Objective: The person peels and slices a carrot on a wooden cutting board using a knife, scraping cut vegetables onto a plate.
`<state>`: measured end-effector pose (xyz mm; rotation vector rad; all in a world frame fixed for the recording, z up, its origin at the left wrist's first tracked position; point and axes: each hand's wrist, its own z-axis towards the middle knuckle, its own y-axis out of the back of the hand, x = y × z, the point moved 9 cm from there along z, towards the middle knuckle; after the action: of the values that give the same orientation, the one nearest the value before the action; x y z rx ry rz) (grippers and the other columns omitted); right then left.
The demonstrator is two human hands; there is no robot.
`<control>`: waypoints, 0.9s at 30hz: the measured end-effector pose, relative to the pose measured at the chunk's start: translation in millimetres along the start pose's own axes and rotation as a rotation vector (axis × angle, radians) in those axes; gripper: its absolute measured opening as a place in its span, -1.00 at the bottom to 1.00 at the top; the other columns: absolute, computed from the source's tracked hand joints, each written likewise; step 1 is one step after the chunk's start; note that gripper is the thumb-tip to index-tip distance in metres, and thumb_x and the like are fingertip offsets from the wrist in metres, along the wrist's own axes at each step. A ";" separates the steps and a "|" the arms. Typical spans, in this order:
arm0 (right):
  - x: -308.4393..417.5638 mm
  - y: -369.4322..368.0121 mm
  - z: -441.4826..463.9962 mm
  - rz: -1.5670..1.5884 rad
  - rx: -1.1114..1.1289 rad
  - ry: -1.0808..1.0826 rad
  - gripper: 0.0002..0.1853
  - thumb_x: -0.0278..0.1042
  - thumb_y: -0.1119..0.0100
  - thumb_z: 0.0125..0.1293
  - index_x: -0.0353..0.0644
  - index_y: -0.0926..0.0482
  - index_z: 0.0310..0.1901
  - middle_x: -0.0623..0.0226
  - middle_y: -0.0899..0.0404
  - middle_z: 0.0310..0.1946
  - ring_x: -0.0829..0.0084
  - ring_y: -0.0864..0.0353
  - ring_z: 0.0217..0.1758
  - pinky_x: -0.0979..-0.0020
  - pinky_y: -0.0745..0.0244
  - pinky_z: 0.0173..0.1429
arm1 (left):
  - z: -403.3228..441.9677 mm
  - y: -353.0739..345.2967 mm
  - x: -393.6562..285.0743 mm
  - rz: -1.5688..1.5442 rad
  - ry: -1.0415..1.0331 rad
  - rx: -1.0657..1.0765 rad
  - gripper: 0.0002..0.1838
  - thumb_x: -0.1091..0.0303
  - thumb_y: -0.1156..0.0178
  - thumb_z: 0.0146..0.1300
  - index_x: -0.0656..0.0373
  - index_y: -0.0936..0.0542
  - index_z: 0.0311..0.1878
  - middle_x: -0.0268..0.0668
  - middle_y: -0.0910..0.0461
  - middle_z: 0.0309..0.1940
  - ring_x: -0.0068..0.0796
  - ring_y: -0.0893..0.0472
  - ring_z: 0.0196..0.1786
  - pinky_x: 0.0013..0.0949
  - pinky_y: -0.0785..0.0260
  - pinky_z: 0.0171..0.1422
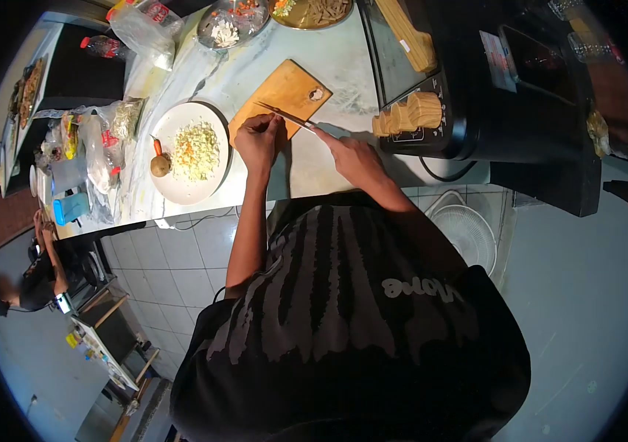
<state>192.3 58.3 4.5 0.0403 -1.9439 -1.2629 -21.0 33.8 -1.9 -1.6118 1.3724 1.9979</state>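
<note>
My right hand (358,160) is closed around the handle of a knife (284,115), whose blade reaches left over the wooden cutting board (284,85). At the board's near edge, my left hand (256,141) has its fingers pinched together close to the blade. What those fingers hold, if anything, is too small to make out. Left of the board stands a white plate (180,194) with a heap of finely chopped pale green and white vegetables (196,151), some orange bits among them. A small red-orange chili (157,146) and a round brown vegetable (160,165) lie on its left side.
Two round metal trays (220,44) (295,24) with cut food sit at the back. Plastic bags (100,158) and a cola bottle (104,47) are at left. A black appliance (469,110) with wooden pieces (410,114) stands right. Another person (41,276) is at far left.
</note>
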 end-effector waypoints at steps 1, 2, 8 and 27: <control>-0.8 -3.0 0.8 -0.066 -0.053 0.019 -0.39 -0.45 0.05 0.40 0.27 -0.31 0.47 -0.05 -0.62 -0.41 -0.10 -0.67 -0.33 -0.01 -0.57 -0.21 | -0.4 0.8 -0.6 -0.001 -0.007 -0.007 -0.81 0.37 -0.47 0.16 0.31 -0.76 -0.25 -0.16 -0.76 -0.34 -0.43 -0.74 -0.32 -0.42 -0.52 -0.18; -5.9 -10.6 3.0 -0.084 -0.066 0.014 -0.31 -0.44 0.04 0.42 0.40 -0.17 0.53 -0.02 -0.58 -0.45 -0.09 -0.63 -0.35 -0.02 -0.53 -0.21 | -1.1 0.4 -4.8 0.045 -0.057 -0.014 -0.81 0.36 -0.45 0.16 0.30 -0.76 -0.25 -0.14 -0.76 -0.34 -0.42 -0.74 -0.32 -0.40 -0.53 -0.17; -7.3 -4.4 4.9 -0.059 -0.147 0.082 -0.31 -0.48 -0.01 0.36 0.31 -0.26 0.49 0.00 -0.60 -0.38 -0.07 -0.67 -0.34 0.03 -0.59 -0.24 | 0.3 2.3 -2.0 0.023 -0.112 -0.009 -0.75 0.31 -0.40 0.18 0.28 -0.74 -0.16 -0.14 -0.71 -0.34 -0.32 -0.71 -0.30 -0.34 -0.52 -0.14; -28.5 -11.8 3.9 0.021 -0.024 -0.066 -0.48 -0.29 -0.02 0.47 0.41 -0.39 0.41 0.02 -0.55 0.00 -0.08 -0.63 -0.10 0.04 -0.54 -0.04 | 45.0 -21.8 -36.1 0.448 -0.292 0.230 -0.70 0.17 -0.43 0.14 0.15 -0.77 -0.13 -0.03 -0.68 -0.26 -0.09 -0.70 -0.21 -0.17 -0.52 -0.08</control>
<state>204.8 67.4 -22.5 -0.0346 -1.9799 -1.2885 -21.9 92.8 16.0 -0.9280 1.8767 2.0955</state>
